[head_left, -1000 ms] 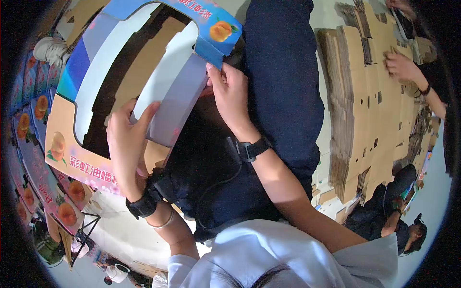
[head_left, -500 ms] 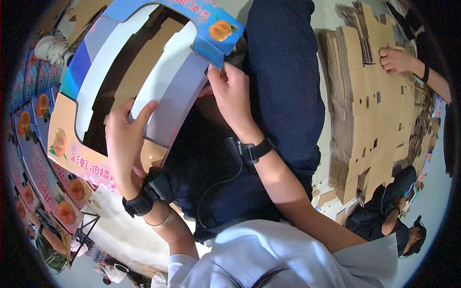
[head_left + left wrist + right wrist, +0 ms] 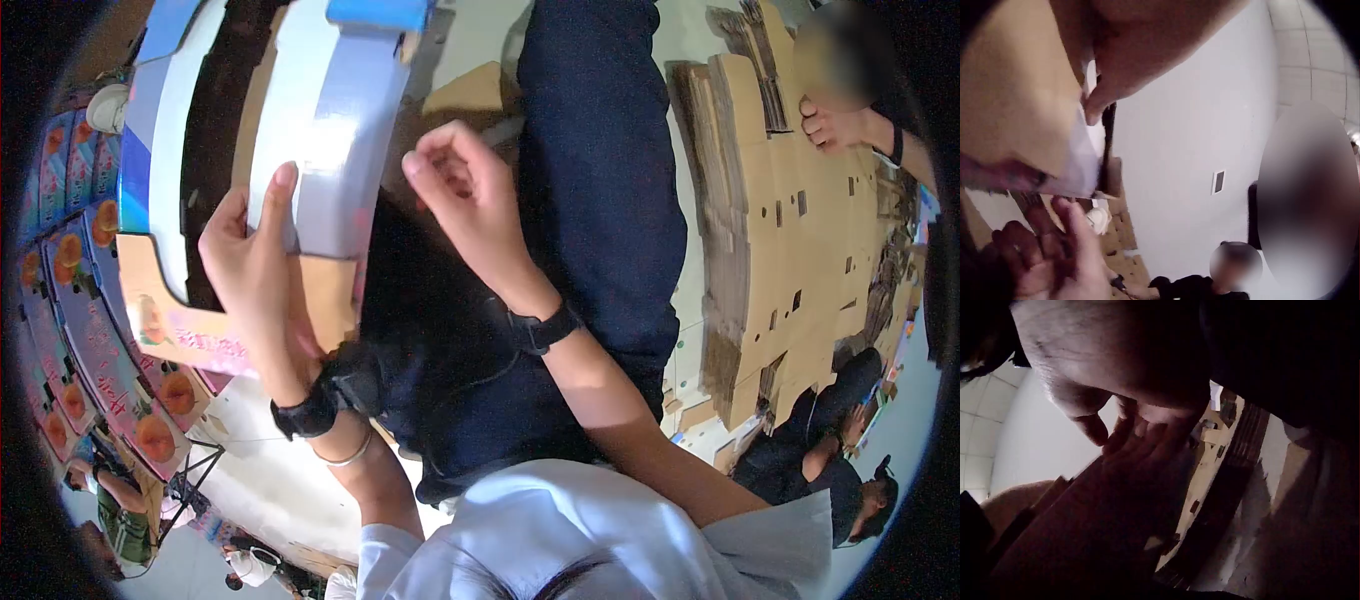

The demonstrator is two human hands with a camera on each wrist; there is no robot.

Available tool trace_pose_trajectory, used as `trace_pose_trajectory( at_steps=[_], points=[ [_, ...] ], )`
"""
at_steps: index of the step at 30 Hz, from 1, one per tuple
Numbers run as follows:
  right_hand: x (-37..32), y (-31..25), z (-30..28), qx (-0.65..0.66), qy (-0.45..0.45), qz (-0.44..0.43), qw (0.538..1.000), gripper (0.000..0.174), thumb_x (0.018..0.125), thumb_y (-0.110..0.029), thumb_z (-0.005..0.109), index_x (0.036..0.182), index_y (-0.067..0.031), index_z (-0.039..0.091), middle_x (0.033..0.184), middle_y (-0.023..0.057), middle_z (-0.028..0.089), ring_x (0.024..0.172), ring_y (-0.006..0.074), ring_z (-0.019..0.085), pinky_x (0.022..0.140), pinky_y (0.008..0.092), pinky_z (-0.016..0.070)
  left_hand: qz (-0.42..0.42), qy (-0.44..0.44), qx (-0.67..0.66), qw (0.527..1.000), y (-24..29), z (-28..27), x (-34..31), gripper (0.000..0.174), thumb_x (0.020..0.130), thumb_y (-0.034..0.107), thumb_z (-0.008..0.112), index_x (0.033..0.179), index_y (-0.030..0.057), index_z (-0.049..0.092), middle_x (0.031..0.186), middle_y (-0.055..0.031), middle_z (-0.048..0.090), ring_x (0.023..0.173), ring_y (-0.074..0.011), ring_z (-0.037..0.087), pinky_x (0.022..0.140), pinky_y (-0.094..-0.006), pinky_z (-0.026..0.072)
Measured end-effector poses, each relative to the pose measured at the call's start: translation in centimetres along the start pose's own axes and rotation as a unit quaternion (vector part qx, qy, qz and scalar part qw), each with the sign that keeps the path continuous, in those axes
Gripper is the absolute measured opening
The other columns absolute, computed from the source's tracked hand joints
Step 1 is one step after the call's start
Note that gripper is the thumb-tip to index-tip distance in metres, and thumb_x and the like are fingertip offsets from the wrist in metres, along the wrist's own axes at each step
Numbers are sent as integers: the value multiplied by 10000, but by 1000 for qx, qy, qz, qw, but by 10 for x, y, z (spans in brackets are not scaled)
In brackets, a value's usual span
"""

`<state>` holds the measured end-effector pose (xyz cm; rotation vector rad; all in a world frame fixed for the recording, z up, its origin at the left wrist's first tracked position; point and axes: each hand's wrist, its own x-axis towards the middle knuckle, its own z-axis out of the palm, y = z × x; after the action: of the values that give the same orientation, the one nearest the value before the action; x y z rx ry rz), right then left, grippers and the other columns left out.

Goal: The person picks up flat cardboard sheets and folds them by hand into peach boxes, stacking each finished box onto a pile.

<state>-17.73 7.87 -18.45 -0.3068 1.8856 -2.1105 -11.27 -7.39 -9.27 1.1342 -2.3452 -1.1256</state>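
Observation:
My left hand (image 3: pixel 250 265) grips a cardboard fruit box (image 3: pixel 215 325) printed with peaches, over its peach-coloured end wall. Its thumb and fingers reach in through the opening, beside a white inner panel (image 3: pixel 285 100). In the left wrist view, its thumb meets the brown underside (image 3: pixel 1010 81) at the edge. My right hand (image 3: pixel 475 195) is off the box's right side, fingers loosely curled with nothing between them. A small gap separates its thumb from the lilac side wall (image 3: pixel 350 140) in the head view. The box's top end runs out of view.
Flat cardboard blanks (image 3: pixel 755 240) are stacked to the right, with another person's hand (image 3: pixel 830 125) on them. Printed boxes (image 3: pixel 110 370) are piled on the left. My dark-trousered leg (image 3: pixel 600 200) lies between. Other people sit farther off.
My right hand has let go of the box's corner flap and drawn away from it. The box has turned more upright in view and shifted up and left, still in my left hand.

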Motion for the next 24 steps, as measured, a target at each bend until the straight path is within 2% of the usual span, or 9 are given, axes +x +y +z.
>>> trace_pose_trajectory(
  at_steps=[2, 4, 7, 10, 12, 14, 16, 22, 24],
  points=[
    [-3, -16, 5, 48, -111, -6, 993, 162, 935, -190, 624, 921, -36, 576, 788, -18, 579, 670, 18, 533, 582, 180, 435, 22, 4, -77, 997, -6, 11, 10, 397, 890, 284, 706, 649, 24, 527, 597, 76, 412, 568, -27, 297, 491, -215, 219],
    [-7, -23, 7, 9, -112, 7, 994, 141, 940, -175, 610, 923, -36, 591, 753, -8, 580, 659, 27, 536, 594, 204, 449, -8, -1, -113, 994, 1, 19, 11, 402, 909, 282, 682, 639, 57, 488, 597, 75, 388, 582, -28, 288, 489, -219, 214],
    [-6, -16, 7, -29, -71, -47, 996, 124, 935, -160, 608, 932, -36, 620, 782, 10, 604, 689, 43, 558, 596, 239, 461, 61, 1, -42, 997, -8, 29, 14, 353, 912, 240, 656, 784, -84, 596, 609, -8, 510, 616, -79, 413, 524, -293, 361],
    [-8, -32, 9, -79, -110, -80, 988, 129, 921, -168, 608, 929, -39, 605, 815, 84, 595, 693, 169, 611, 612, 288, 476, 30, -33, 50, 998, -28, 32, 14, 329, 864, 218, 698, 740, -60, 576, 567, -79, 445, 583, -94, 389, 504, -317, 350],
    [-10, -33, 9, -137, -138, -115, 974, 126, 917, -162, 608, 944, -39, 603, 818, 94, 579, 703, 202, 615, 623, 298, 480, 46, -26, -16, 998, -21, 34, 6, 383, 855, 230, 706, 690, -60, 517, 559, -75, 367, 570, -109, 349, 493, -335, 315],
    [-13, -36, 12, -166, -115, -115, 973, 115, 911, -144, 600, 966, -45, 588, 836, 117, 558, 704, 285, 612, 616, 342, 491, 51, -13, 23, 998, -14, 28, 2, 411, 849, 246, 708, 677, -58, 490, 567, -119, 366, 564, -148, 345, 509, -342, 320],
    [-16, -44, 17, -191, -110, -127, 967, 102, 918, -155, 595, 942, -56, 597, 822, 99, 550, 678, 260, 606, 597, 336, 476, 55, -7, 10, 998, -23, 27, 4, 431, 850, 274, 705, 677, -55, 487, 571, -159, 367, 549, -182, 329, 508, -361, 324],
    [-24, -46, 15, -182, -140, -145, 962, 99, 938, -131, 577, 925, -33, 581, 809, 94, 491, 643, 207, 526, 599, 322, 442, 65, 29, -22, 997, -23, 20, -5, 424, 848, 294, 701, 683, -53, 521, 548, -142, 415, 507, -206, 357, 497, -379, 336],
    [-26, -54, 9, -201, -166, -153, 953, 112, 938, -143, 571, 942, -31, 579, 837, 110, 507, 661, 265, 556, 605, 359, 458, 68, 17, -42, 997, -21, 12, -9, 434, 848, 300, 698, 680, -49, 502, 556, -148, 401, 517, -213, 340, 498, -379, 332]
  ],
)
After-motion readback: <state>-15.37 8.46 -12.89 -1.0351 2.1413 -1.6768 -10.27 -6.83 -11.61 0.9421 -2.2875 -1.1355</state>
